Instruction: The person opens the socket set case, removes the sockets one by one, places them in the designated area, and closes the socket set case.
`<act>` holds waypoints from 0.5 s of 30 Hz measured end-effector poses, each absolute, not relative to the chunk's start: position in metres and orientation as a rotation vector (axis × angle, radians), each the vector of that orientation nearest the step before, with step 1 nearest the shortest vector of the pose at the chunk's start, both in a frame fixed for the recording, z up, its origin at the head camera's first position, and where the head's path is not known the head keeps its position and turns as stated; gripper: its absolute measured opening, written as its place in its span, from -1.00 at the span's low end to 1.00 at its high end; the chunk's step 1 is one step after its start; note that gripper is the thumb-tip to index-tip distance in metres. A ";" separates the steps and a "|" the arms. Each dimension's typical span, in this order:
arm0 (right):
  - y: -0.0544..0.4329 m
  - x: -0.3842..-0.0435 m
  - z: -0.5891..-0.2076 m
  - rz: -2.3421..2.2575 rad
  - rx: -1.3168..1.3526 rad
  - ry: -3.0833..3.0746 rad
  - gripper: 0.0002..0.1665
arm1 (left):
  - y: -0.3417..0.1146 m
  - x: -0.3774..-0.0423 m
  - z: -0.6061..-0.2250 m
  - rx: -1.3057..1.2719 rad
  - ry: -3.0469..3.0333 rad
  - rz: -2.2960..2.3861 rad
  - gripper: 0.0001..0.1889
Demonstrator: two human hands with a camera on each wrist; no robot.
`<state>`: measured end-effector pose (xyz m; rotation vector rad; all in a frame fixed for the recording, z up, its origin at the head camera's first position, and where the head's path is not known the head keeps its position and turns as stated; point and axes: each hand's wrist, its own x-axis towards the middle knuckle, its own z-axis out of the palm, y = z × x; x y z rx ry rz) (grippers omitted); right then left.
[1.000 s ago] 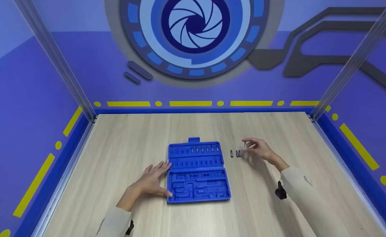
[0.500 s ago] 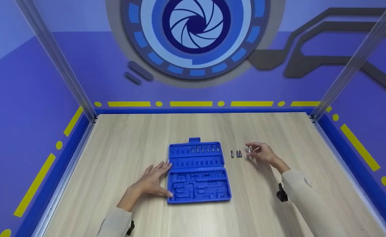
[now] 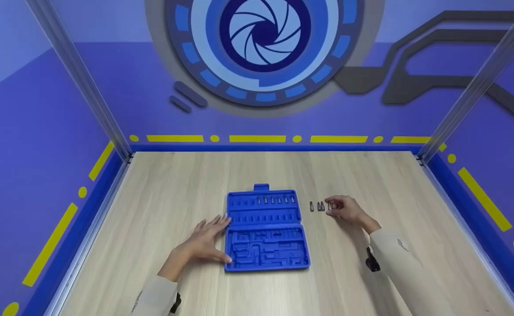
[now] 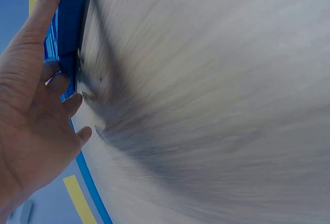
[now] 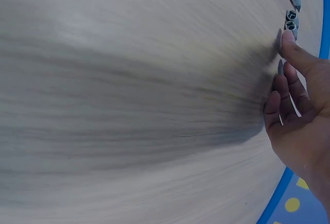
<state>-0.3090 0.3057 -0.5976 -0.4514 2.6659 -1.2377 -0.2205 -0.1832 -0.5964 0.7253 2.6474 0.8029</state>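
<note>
At a wood-grain tabletop (image 3: 187, 180), a broad stretch of board ran from the right hand (image 3: 349, 210) out to the right metal rail (image 3: 476, 239), while a narrow gap on the hand's other side parted its fingertips from three loose bits (image 3: 319, 206), two of them close together. Farther left of that hand lay a blue case (image 3: 268, 248), opened flat, its right edge near the bits and its latch tab (image 3: 261, 187) toward the far edge. The left hand (image 3: 202, 243) flanked the case's left edge, with more board reaching from it to the left metal rail (image 3: 89, 239).

Thumb and forefinger of the right hand pinched a single metal bit (image 3: 330, 205), almost closed around it, just right of the loose trio. The left hand was spread wide, its thumb touching the case's lower half and its fingertips the upper half. Six bits (image 3: 279, 199) sat in the case's upper row, above and right of those fingertips.

Pale sleeves (image 3: 397, 259) covered both forearms. Ahead of both hands, beyond the tabletop, rose a blue-purple wall (image 3: 121, 87) with yellow dashes (image 3: 257, 138) and a round emblem (image 3: 265, 33).
</note>
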 end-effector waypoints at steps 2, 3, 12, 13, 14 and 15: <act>0.305 -0.309 -0.597 -1.225 -0.441 2.659 -0.53 | -0.183 -0.221 -0.597 0.724 2.647 0.800 0.32; 0.305 -0.309 -0.597 -1.216 -0.429 2.659 -0.52 | -0.183 -0.221 -0.597 0.724 2.649 0.801 0.32; 0.307 -0.308 -0.584 -1.161 -0.448 2.667 -0.41 | -0.182 -0.221 -0.596 0.722 2.643 0.803 0.33; 0.307 -0.309 -0.581 -1.163 -0.457 2.666 -0.42 | -0.183 -0.221 -0.596 0.719 2.643 0.802 0.33; 0.307 -0.309 -0.579 -1.167 -0.468 2.665 -0.43 | -0.183 -0.220 -0.596 0.716 2.644 0.804 0.33; 0.307 -0.310 -0.578 -1.167 -0.475 2.664 -0.43 | -0.183 -0.220 -0.596 0.712 2.645 0.804 0.33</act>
